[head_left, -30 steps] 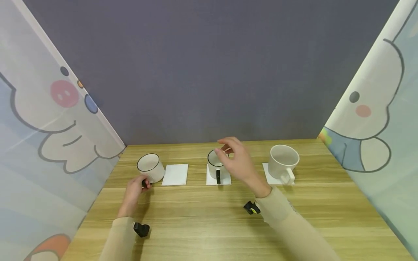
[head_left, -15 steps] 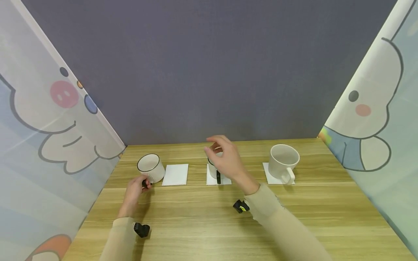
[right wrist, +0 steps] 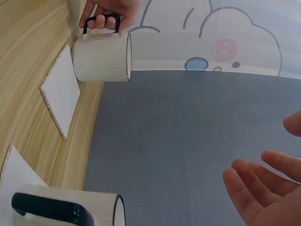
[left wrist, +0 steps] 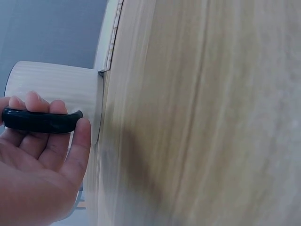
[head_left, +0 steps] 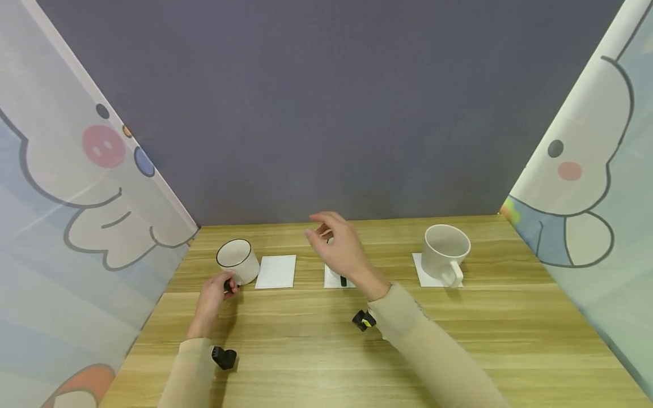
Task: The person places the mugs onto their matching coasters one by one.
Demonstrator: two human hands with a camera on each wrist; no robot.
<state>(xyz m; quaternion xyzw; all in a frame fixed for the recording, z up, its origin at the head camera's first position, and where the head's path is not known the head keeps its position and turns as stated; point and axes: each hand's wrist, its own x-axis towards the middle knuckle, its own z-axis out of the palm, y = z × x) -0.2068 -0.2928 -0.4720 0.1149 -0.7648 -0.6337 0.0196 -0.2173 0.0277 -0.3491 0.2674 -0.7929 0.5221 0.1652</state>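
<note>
At the left of the table, a white mug (head_left: 245, 267) with a dark rim stands beside a bare white coaster (head_left: 275, 272). My left hand (head_left: 213, 293) grips its black handle (left wrist: 42, 121), fingers curled through the loop. In the head view my right hand (head_left: 343, 249) overlaps a second dark-rimmed mug (right wrist: 75, 207), which sits on the middle coaster (head_left: 331, 281). That hand's fingers are relaxed with the thumb apart, and nothing lies between them. The right wrist view shows these fingers (right wrist: 244, 188) away from both mugs.
A larger plain white mug (head_left: 442, 255) stands on a third coaster (head_left: 424, 277) at the right, handle toward me. A dark grey panel (head_left: 326, 113) closes off the back of the wooden table (head_left: 306, 351). Cartoon-printed curtains (head_left: 576, 187) flank both sides.
My right hand has moved left across the middle mug, hiding more of it in the head view. My left hand stays on the left mug's handle.
</note>
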